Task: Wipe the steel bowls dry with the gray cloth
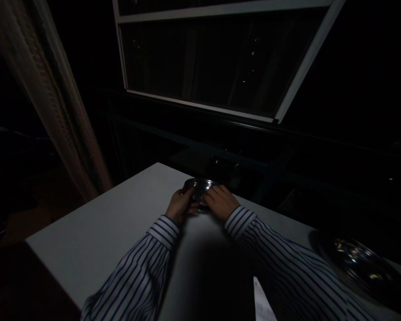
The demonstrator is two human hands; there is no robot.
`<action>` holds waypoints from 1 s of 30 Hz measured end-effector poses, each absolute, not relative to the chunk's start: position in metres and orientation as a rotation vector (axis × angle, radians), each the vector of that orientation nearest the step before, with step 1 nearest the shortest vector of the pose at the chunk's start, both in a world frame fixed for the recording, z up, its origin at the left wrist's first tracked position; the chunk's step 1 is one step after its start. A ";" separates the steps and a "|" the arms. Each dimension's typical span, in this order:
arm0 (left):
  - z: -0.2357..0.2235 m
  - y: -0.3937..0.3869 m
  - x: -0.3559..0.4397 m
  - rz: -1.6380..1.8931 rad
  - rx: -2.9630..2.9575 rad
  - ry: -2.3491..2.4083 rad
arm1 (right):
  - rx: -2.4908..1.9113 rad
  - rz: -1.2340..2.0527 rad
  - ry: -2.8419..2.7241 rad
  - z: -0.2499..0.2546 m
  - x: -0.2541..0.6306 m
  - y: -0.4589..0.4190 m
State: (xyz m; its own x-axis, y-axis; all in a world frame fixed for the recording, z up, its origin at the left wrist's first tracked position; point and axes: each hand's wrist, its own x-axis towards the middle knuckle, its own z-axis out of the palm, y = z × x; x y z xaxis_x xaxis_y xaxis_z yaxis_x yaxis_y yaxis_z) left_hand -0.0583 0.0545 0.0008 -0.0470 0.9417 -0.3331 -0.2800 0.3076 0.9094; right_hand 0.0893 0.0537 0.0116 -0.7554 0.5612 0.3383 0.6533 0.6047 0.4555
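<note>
A small shiny metal bowl [200,184] sits near the far edge of a white table [113,223]. My left hand [180,205] curls round its left rim with the fingers closed on it. From the other side my right hand [220,200] grips the right rim, its fingers bent over the edge. Both arms wear white sleeves with dark stripes. The scene is very dark, so the bowl's inside cannot be made out.
A larger metal dish [357,265] rests at the table's right end. A slip of white paper [262,301] lies near the front edge. A pale curtain [50,98] hangs at the left, and a white-framed window [220,58] stands behind the table.
</note>
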 end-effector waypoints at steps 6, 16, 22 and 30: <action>0.006 0.033 -0.048 1.217 0.803 1.064 | -0.850 -0.845 -2.592 0.020 0.113 0.024; 0.002 0.000 0.003 1.045 0.874 0.941 | -1.908 -0.202 -2.028 0.048 0.227 -0.046; -0.019 -0.010 0.043 0.902 0.950 0.958 | -2.111 0.313 -2.198 0.045 0.284 -0.118; -0.046 -0.009 0.067 0.816 0.978 0.990 | -2.211 0.494 -1.968 -0.004 0.321 -0.201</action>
State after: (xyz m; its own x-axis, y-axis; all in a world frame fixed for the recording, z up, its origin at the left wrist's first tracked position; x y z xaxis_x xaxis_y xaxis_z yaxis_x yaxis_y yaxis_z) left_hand 0.0672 -0.0092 -0.0462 0.3409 0.8930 -0.2937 -0.1175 0.3504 0.9292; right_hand 0.3211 -0.2008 -0.0038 0.0902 0.9846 -0.1496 0.9385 -0.1343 -0.3181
